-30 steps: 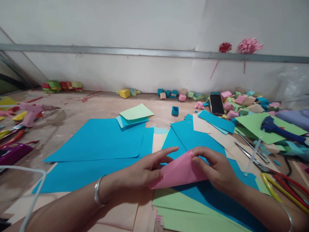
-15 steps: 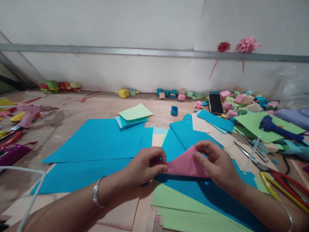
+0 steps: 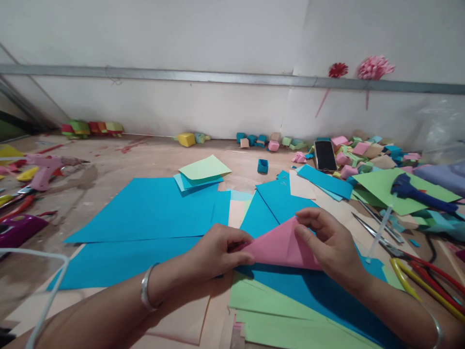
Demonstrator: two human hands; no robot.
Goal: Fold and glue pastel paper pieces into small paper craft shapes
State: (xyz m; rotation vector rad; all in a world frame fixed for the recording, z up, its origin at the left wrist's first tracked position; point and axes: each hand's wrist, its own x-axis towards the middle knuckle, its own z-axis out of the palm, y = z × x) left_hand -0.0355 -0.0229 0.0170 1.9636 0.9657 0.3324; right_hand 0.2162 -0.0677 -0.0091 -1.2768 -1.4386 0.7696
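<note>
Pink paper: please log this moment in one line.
left hand: pinching pink paper | right hand: holding its right side | beneath: blue sheet

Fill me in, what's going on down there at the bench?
A person is working a piece of pink paper with both bare hands. The left hand pinches its left corner, while the right hand holds it at the peak and right side. The paper looks folded, showing a triangular face. It sits over blue sheets, with green sheets nearer the person. A pink glue gun lies off to the left.
</note>
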